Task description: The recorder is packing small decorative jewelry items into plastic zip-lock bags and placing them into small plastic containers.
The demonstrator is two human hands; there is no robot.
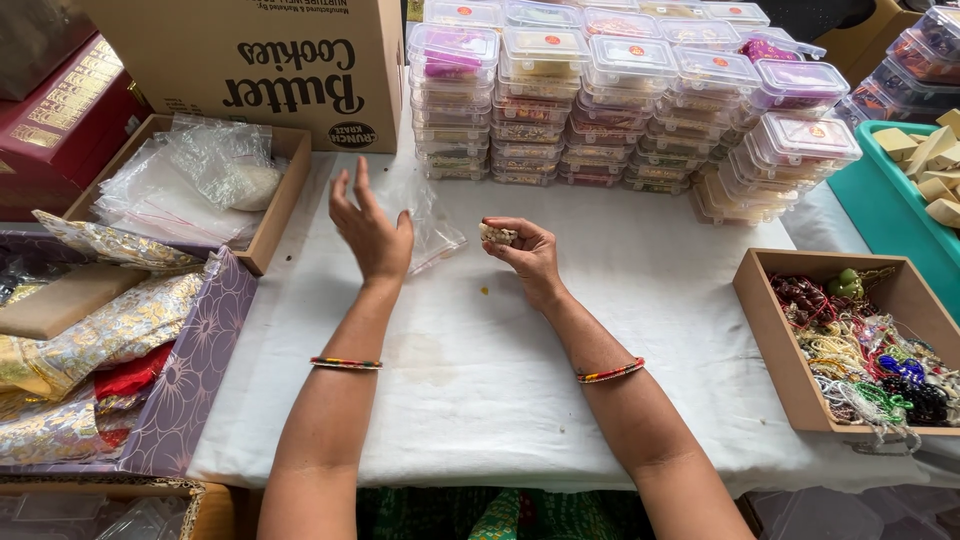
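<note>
A small pale lump [497, 235] sat pinched between the right hand's [528, 255] fingertips, held above the white cloth [480, 380] near its centre. The left hand [368, 230] was raised with fingers spread, holding nothing, just in front of a clear plastic bag [432, 225]. Stacked clear lidded boxes [620, 100] bounded the far edge, and a box of beaded threads [850, 340] the right. Bare cloth lay nearer.

The right hand [525, 252] hides most of a small pale lump [497, 234], and the teal tray [885, 205] runs off the right edge.
</note>
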